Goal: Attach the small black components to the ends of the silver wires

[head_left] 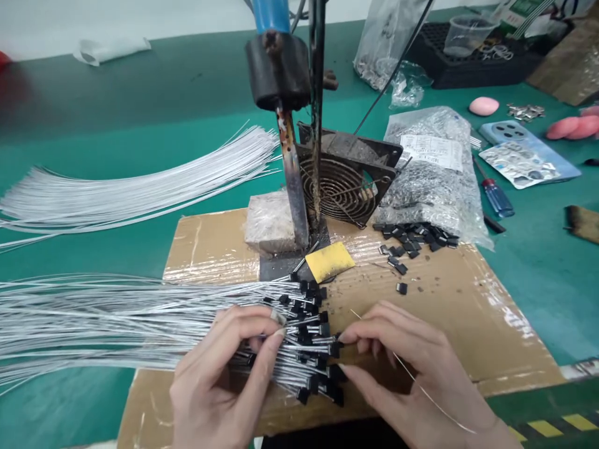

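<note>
While the left hand (224,368) clasped the bundle of thin silver wires with black plastic caps (299,337), the right hand (402,368), at its three o'clock, pinched their capped ends.

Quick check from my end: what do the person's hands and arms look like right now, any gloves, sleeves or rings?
Both hands are bare. The left hand has no glove and no ring that shows; its nails are fairly long and unpainted. The right hand is likewise ungloved and ringless. No sleeve, watch or wristband is visible at either wrist; the forearms are cut off by the bottom edge.
</note>
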The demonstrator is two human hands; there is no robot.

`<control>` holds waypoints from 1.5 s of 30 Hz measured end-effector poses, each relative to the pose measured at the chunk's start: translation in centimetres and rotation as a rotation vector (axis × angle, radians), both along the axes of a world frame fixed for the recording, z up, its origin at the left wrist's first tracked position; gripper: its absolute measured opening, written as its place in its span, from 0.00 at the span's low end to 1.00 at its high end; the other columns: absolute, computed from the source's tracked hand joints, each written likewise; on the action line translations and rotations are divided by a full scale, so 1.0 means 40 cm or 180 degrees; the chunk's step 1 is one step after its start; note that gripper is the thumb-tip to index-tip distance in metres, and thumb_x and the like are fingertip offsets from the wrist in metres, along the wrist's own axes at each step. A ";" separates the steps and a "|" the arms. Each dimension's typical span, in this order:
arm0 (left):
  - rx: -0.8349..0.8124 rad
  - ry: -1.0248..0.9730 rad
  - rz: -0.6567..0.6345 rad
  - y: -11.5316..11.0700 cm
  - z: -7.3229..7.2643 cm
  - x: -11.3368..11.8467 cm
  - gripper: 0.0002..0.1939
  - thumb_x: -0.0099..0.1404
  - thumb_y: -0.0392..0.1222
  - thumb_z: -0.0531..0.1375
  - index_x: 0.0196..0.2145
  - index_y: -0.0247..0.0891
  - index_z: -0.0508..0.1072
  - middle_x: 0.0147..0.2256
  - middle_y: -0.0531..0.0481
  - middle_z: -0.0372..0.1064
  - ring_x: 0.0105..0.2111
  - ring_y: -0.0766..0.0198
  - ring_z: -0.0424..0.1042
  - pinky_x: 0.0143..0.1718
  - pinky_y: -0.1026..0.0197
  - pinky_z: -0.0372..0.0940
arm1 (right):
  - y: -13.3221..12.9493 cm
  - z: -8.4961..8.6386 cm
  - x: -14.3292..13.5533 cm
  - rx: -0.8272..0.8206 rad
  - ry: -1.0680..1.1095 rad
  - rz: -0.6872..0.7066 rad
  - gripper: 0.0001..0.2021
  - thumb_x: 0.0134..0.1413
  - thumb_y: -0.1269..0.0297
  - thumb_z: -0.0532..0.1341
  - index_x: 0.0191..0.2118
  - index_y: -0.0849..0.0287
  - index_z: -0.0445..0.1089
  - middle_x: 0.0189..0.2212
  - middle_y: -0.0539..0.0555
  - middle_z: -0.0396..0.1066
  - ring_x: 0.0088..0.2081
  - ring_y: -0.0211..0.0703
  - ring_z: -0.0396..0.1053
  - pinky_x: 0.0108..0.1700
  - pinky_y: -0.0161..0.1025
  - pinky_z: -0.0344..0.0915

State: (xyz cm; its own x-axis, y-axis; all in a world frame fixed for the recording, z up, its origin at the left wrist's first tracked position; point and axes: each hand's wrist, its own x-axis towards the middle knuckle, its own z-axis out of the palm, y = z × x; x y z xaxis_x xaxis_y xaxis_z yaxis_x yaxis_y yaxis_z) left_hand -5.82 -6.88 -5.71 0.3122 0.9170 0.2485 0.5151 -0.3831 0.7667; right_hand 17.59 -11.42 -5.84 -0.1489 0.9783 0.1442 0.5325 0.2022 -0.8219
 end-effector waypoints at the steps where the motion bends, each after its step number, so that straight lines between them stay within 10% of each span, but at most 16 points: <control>1: -0.0002 -0.0020 0.0006 0.000 0.001 0.001 0.11 0.70 0.28 0.59 0.38 0.45 0.71 0.38 0.56 0.71 0.41 0.65 0.70 0.42 0.60 0.62 | -0.002 0.002 0.001 0.0031 -0.0026 0.0023 0.05 0.57 0.72 0.64 0.39 0.57 0.72 0.29 0.49 0.69 0.31 0.33 0.68 0.30 0.28 0.65; 45: -0.0697 -0.0251 0.0144 -0.028 0.052 0.028 0.08 0.68 0.33 0.59 0.34 0.47 0.70 0.37 0.60 0.71 0.36 0.71 0.72 0.38 0.69 0.63 | -0.035 -0.008 -0.008 0.0110 0.0306 -0.0017 0.13 0.57 0.77 0.66 0.45 0.54 0.71 0.33 0.47 0.75 0.34 0.33 0.73 0.37 0.30 0.71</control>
State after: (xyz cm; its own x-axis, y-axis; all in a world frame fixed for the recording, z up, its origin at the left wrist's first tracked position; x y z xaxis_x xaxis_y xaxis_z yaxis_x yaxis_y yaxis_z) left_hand -4.70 -8.01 -3.61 0.2571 0.9643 0.0640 0.4631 -0.1811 0.8676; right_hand 17.27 -12.81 -6.14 -0.1276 0.9732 0.1912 0.4526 0.2287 -0.8619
